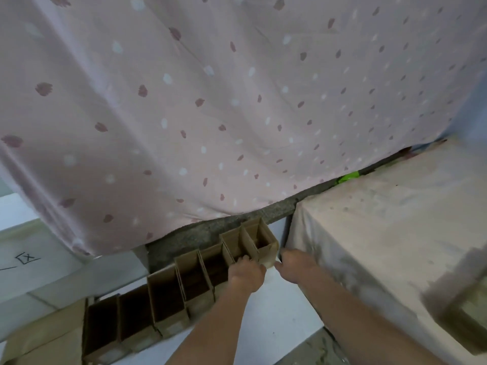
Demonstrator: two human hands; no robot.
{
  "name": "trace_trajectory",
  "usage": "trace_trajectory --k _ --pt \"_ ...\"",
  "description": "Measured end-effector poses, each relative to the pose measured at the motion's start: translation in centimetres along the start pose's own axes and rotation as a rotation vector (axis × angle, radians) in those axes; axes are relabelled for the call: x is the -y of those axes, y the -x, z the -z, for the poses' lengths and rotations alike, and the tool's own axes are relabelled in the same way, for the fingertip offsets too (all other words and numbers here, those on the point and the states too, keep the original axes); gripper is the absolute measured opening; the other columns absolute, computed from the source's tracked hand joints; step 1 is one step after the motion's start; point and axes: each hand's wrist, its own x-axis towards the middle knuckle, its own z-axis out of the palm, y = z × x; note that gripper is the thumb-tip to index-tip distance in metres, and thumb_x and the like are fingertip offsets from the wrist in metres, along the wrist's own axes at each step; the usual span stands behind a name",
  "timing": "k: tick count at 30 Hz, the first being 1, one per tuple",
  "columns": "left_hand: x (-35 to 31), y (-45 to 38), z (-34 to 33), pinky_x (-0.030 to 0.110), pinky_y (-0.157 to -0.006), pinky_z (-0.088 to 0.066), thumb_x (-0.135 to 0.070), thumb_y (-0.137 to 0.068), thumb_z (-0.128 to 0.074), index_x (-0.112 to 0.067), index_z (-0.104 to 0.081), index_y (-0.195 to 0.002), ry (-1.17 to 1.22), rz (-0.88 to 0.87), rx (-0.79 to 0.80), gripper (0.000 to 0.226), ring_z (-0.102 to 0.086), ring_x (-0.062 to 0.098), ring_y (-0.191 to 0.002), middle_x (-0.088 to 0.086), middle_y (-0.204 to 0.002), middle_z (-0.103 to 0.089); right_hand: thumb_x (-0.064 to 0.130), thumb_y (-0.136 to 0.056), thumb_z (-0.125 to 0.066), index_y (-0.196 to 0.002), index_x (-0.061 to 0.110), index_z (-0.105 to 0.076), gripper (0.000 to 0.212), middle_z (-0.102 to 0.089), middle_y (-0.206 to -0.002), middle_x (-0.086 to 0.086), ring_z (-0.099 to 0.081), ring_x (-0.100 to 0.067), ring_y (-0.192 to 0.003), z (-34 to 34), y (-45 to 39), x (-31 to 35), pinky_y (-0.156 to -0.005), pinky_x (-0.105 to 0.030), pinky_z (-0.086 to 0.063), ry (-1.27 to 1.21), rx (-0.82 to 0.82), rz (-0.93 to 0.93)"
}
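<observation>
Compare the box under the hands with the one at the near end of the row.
The left hand and right hand are at the far-end box; the near-end box has no hand by it. The far-end box looks pale inside, the near-end box dark. Both are open-topped brown cardboard in one row.

Open room is left over the white floor (284, 299) in front of the row of cardboard boxes (184, 280), whose open tops can be entered from above. Behind the row, passage is blocked by the stone ledge (205, 230) and by the spotted curtain (210, 101) hung down onto it. On the right, the way is closed by a cloth-covered block (382, 233). Only a narrow gap is left between it and the end box (264, 242), and this is taken up by the right hand (292, 267).
</observation>
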Motion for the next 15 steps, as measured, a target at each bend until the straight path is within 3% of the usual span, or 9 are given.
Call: trace_trajectory --k 5,9,15 --pt "0.6 -4.1 -0.3 0.05 -0.103 -0.041 -0.026 -0.106 -0.031 -0.02 -0.057 -0.134 0.022 -0.001 0.052 0.038 -0.047 0.028 -0.125 0.009 -0.138 -0.052 0.044 -0.101 -0.044 -0.13 0.015 -0.054 0.042 -0.06 -0.13 -0.008 -0.058 -0.027 -0.117 -0.3 -4.2 0.7 -0.092 -0.036 -0.048 0.015 0.05 0.061" --pt "0.7 -6.1 -1.2 0.052 -0.108 -0.04 -0.028 -0.106 -0.033 -0.02 -0.043 -0.148 0.072 0.048 0.089 0.044 -0.045 0.032 -0.131 0.012 -0.145 -0.047 0.036 -0.101 -0.042 -0.123 0.014 -0.053 0.033 -0.061 -0.125 -0.011 -0.059 -0.032 -0.112 -0.2 -7.2 1.2 -0.091 -0.041 -0.05 0.027 0.109 0.114" --pt "0.5 -9.5 -1.4 0.043 -0.11 -0.038 -0.029 -0.105 -0.037 -0.011 -0.035 -0.151 0.226 0.19 0.073 0.049 -0.046 0.032 -0.131 0.015 -0.145 -0.047 0.012 -0.097 -0.05 -0.134 0.013 -0.045 0.037 -0.057 -0.129 -0.012 -0.059 -0.031 -0.115 -1.1 -12.9 0.7 -0.091 -0.043 -0.051 0.187 0.185 0.214"
